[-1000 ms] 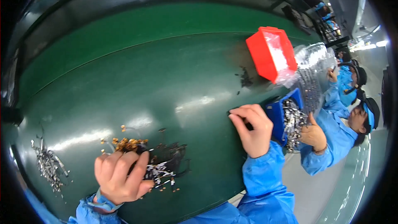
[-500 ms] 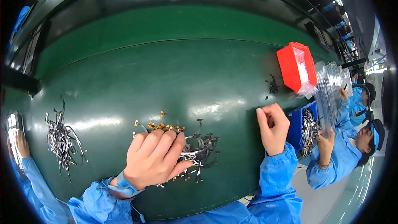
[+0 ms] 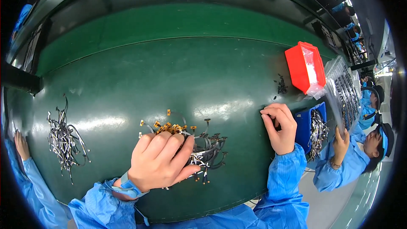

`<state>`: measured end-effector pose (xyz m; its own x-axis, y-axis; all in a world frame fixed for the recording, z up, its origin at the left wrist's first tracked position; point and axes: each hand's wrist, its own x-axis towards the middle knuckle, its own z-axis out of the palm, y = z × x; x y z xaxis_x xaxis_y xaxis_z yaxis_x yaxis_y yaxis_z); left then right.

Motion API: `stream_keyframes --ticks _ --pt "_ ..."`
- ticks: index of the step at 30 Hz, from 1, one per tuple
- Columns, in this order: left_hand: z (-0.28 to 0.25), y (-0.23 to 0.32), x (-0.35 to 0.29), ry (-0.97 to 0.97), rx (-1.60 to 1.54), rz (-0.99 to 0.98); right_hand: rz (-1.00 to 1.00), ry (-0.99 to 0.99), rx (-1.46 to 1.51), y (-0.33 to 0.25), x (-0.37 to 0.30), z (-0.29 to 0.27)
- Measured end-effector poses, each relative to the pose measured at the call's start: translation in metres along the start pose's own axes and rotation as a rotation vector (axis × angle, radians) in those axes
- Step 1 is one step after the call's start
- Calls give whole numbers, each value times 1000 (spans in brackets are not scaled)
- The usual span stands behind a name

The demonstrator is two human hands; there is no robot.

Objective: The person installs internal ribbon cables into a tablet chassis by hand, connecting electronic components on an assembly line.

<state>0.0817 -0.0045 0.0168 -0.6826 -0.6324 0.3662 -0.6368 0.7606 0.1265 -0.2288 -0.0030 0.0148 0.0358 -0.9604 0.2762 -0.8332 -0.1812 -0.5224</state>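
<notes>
One blue bin [image 3: 302, 129] holds thin silvery strips [image 3: 317, 131]; just left of it is one right hand [image 3: 280, 129], thumb and forefinger tips drawn together, any pinched item indiscernible. Well left of the blue bin lies one pile of flat cables [image 3: 202, 157], gold and black ends, under one left hand [image 3: 159, 159], fingers curled close, their grip hidden. Beyond the blue bin: one red bin [image 3: 296, 67], assorted small black pieces [image 3: 281, 85].
</notes>
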Motion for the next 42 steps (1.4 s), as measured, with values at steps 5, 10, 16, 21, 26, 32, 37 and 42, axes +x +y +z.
stream_keyframes --ticks 5,10,16,21,26,32,37,42 --pt "2 0 1 -8 -7 -10 87 -12 56 -1 0 1" --pt "0 -2 0 -32 -53 -47 113 29 79 0 -2 4" --pt "2 -1 1 0 -78 -57 151 49 48 -5 -4 1" --pt "1 -3 -4 27 -43 -44 -122 -42 106 -74 14 28" --pt "5 -1 -1 41 -65 -48 -362 -218 215 -85 28 63" --pt "9 -2 -4 58 -121 -66 -336 -198 188 -87 27 70" --pt "8 -6 -2 28 -132 -64 -320 -204 188 -89 28 68" --pt "10 -3 -3 12 -141 -87 -345 -259 169 -89 24 59"
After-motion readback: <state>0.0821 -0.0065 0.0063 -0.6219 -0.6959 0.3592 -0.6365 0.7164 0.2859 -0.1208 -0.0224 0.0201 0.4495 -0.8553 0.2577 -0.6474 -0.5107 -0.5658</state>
